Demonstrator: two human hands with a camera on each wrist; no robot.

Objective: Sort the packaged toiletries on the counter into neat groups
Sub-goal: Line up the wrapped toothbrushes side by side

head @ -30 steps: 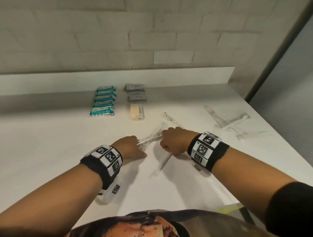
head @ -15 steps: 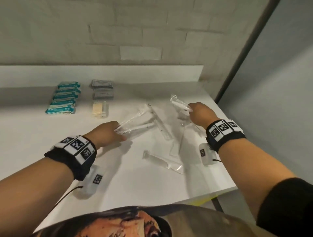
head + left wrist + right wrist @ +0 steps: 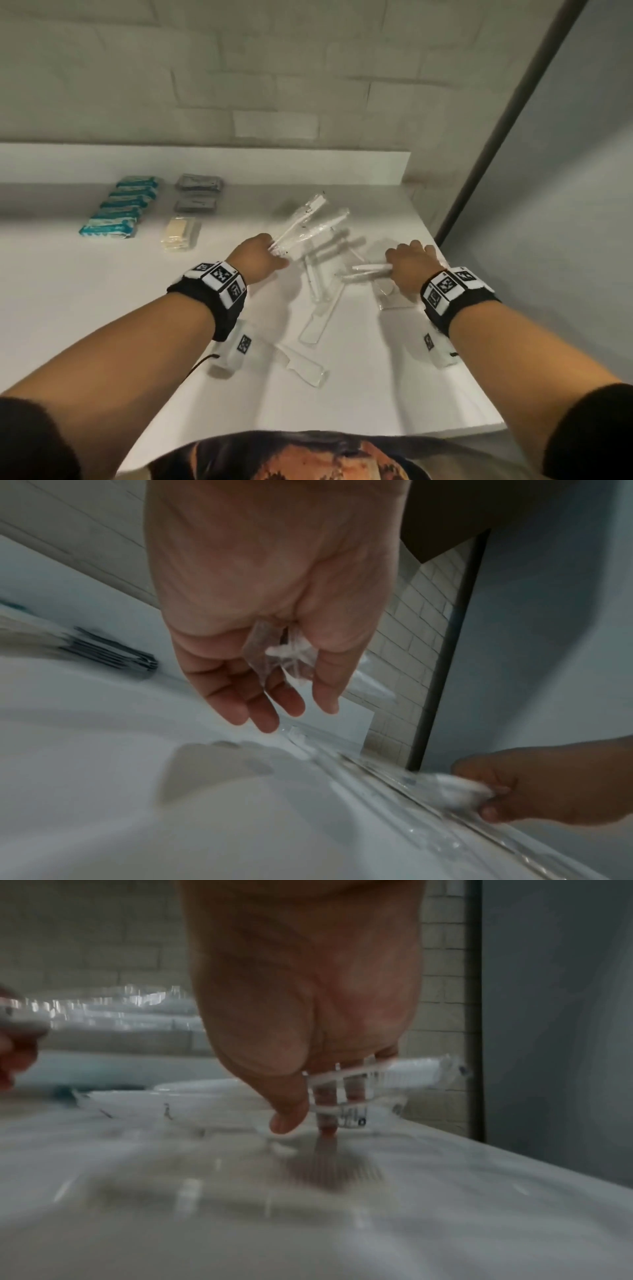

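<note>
Across the white table [image 3: 102, 308], which runs back to a tiled wall [image 3: 308, 68], the packaged toiletries lie in several lots. At the far left a row of teal packets [image 3: 120, 207] sits side by side, and just to its right a short column of grey packets [image 3: 198, 193] ends in a cream packet [image 3: 180, 233] nearest the person. Loose clear sleeves [image 3: 320, 308] holding white sticks lie crossed over one another between the two hands, and one more clear sleeve [image 3: 303, 366] lies apart, closer to the table's near edge. Raised above the table, the left hand [image 3: 260, 258] grips a bundle of clear-wrapped sticks [image 3: 308, 219] that fans away toward the wall; the left wrist view shows its fingers [image 3: 240, 696] curled loosely round the crumpled wrapper ends [image 3: 281, 656]. Farther right, the right hand [image 3: 411, 269] holds two wrapped sticks [image 3: 368, 270] crosswise, pinched between thumb and fingers [image 3: 352, 1088], with one fingertip reaching down to the table surface. Both wrists wear black bands with marker tags [image 3: 219, 277].
</note>
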